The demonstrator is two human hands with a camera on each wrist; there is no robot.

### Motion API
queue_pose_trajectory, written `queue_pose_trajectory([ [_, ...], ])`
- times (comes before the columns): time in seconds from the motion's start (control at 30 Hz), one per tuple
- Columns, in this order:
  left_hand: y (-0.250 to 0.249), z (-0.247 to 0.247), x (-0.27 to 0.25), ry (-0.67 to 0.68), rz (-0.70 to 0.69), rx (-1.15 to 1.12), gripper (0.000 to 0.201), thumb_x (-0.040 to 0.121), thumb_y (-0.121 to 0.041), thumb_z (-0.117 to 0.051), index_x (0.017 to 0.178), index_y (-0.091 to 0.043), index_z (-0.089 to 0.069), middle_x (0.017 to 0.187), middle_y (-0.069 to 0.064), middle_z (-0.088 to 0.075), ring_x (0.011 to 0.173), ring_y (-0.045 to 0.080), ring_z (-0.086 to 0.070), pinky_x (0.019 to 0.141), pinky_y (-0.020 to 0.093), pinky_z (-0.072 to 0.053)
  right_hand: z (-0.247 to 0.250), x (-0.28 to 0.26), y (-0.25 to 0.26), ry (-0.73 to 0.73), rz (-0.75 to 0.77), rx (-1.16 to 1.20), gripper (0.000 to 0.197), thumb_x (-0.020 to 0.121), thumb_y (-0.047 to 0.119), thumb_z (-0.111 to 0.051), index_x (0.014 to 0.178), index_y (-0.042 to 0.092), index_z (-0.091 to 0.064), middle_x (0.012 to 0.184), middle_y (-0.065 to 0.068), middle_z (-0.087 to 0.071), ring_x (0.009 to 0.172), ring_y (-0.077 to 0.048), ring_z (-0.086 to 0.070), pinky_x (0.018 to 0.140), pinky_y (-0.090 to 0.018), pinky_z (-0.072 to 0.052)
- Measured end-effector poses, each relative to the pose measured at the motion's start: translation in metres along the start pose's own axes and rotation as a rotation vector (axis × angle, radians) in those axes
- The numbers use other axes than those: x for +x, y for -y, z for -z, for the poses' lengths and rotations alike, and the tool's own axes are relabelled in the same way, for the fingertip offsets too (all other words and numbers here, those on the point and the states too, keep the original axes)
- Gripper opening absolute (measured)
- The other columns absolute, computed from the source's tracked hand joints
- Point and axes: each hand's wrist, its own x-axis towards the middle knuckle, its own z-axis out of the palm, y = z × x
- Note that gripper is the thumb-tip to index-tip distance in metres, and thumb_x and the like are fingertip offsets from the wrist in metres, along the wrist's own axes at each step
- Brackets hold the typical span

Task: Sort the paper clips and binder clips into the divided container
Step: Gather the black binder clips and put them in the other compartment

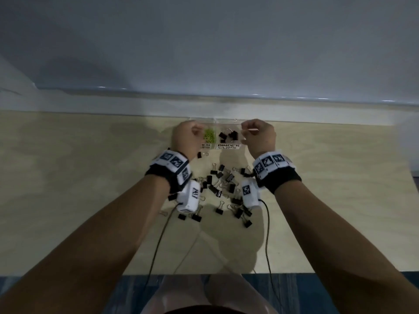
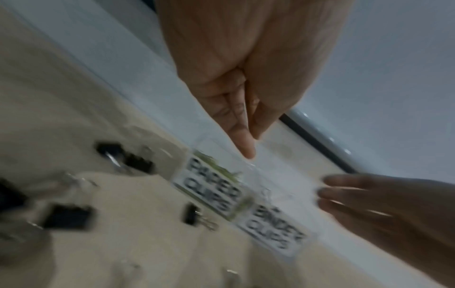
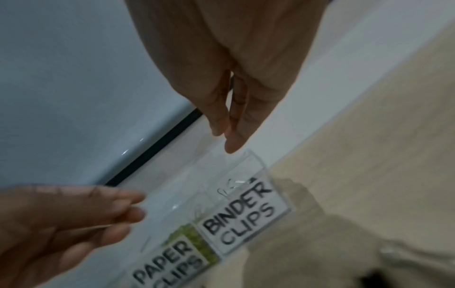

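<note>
A clear divided container (image 1: 226, 120) stands at the table's far edge. Green paper clips (image 1: 209, 135) lie in its left cell, black binder clips (image 1: 229, 135) in its right cell. White labels read PAPER CLIPS (image 2: 209, 187) and BINDER CLIPS (image 3: 240, 216). My left hand (image 1: 195, 130) hovers over the left cell with fingers and thumb bunched together (image 2: 248, 144); whether it holds anything is hidden. My right hand (image 1: 246, 130) hovers over the right cell, fingers pinched (image 3: 226, 140) on what looks like a binder clip: a thin pale wire shows at its fingers.
A loose pile of several black binder clips (image 1: 221, 184) with silver handles lies on the wooden table (image 1: 90, 177) between my wrists. One binder clip (image 1: 199, 154) sits just in front of the labels. A grey wall rises behind the container. Cables trail from both wrists.
</note>
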Motion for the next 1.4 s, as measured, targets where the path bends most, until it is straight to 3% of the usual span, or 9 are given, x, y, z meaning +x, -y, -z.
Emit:
queue_pose_trajectory([
  [0.1,0.038,0.028,0.005,-0.046,-0.007,0.230,0.019,0.090,-0.015,-0.057,0.107,-0.010,-0.063,0.111,0.009,-0.064,0.098,0.021,-0.061,0.080,0.024,-0.048,0.024,-0.023,-0.023,-0.019,0.093,-0.295,0.016,0.087,0.004,-0.058,0.093,0.016,-0.067,0.097,0.000,-0.067,0.087,-0.017,-0.065,0.081,-0.030,-0.055],
  [0.27,0.074,0.034,-0.015,0.313,0.118,0.581,0.065,0.082,-0.047,-0.063,0.138,-0.024,-0.041,0.140,0.008,-0.035,0.127,0.034,-0.031,0.100,0.047,-0.040,0.033,-0.066,-0.059,0.273,-0.148,-0.687,0.051,0.082,0.043,-0.063,0.128,0.029,-0.047,0.134,-0.004,-0.037,0.125,-0.031,-0.034,0.097,-0.048,-0.043],
  [0.37,0.073,0.021,-0.040,0.362,0.029,0.621,0.081,0.074,-0.061,-0.063,0.141,-0.027,-0.033,0.146,0.001,-0.029,0.130,0.030,-0.026,0.102,0.045,-0.039,0.017,-0.085,-0.060,0.326,-0.127,-0.695,0.070,0.071,0.053,-0.071,0.130,0.029,-0.042,0.134,-0.002,-0.030,0.124,-0.029,-0.029,0.099,-0.048,-0.042],
  [0.43,0.069,0.010,-0.053,0.366,-0.005,0.645,0.087,0.069,-0.064,-0.066,0.141,-0.027,-0.033,0.144,0.000,-0.030,0.129,0.029,-0.027,0.101,0.043,-0.038,0.004,-0.092,-0.060,0.346,-0.106,-0.715,0.073,0.069,0.044,-0.076,0.130,0.022,-0.040,0.131,-0.005,-0.030,0.121,-0.029,-0.031,0.099,-0.044,-0.042],
  [0.57,0.066,-0.009,-0.066,0.357,-0.053,0.585,0.064,0.072,-0.044,-0.074,0.127,-0.024,-0.049,0.130,0.003,-0.040,0.119,0.029,-0.034,0.098,0.037,-0.038,-0.014,-0.095,-0.057,0.356,-0.056,-0.703,0.048,0.076,0.017,-0.069,0.119,0.015,-0.049,0.120,-0.007,-0.037,0.111,-0.030,-0.041,0.096,-0.039,-0.046],
  [0.73,0.071,-0.019,-0.064,0.330,-0.017,0.398,0.032,0.072,-0.022,-0.076,0.100,-0.022,-0.060,0.109,0.001,-0.053,0.105,0.025,-0.050,0.093,0.035,-0.041,-0.016,-0.087,-0.053,0.344,-0.009,-0.619,0.019,0.076,0.006,-0.065,0.094,0.010,-0.063,0.103,-0.005,-0.046,0.084,-0.019,-0.049,0.081,-0.024,-0.046],
  [0.9,0.075,-0.019,-0.059,0.256,-0.029,0.307,0.018,0.075,-0.002,-0.071,0.089,-0.011,-0.065,0.099,0.004,-0.054,0.091,0.022,-0.057,0.083,0.031,-0.049,-0.012,-0.085,-0.055,0.320,0.038,-0.603,0.012,0.074,0.002,-0.065,0.081,0.012,-0.065,0.094,-0.005,-0.052,0.077,-0.019,-0.050,0.071,-0.025,-0.043],
  [1.17,0.065,-0.019,-0.055,0.236,-0.004,0.273,0.008,0.079,-0.004,-0.067,0.086,-0.008,-0.068,0.098,0.009,-0.066,0.090,0.022,-0.063,0.085,0.035,-0.053,-0.008,-0.081,-0.058,0.364,0.008,-0.582,0.016,0.071,0.007,-0.073,0.069,0.019,-0.063,0.080,0.000,-0.060,0.072,-0.016,-0.057,0.065,-0.023,-0.047],
  [1.4,-0.010,-0.020,-0.036,0.229,-0.110,0.093,0.011,0.088,-0.012,-0.060,0.088,-0.004,-0.066,0.090,0.006,-0.070,0.079,0.012,-0.063,0.078,0.022,-0.054,0.017,-0.077,-0.056,0.331,-0.025,-0.357,0.018,0.066,0.007,-0.080,0.065,0.016,-0.065,0.071,0.002,-0.067,0.069,-0.011,-0.064,0.065,-0.016,-0.050],
])
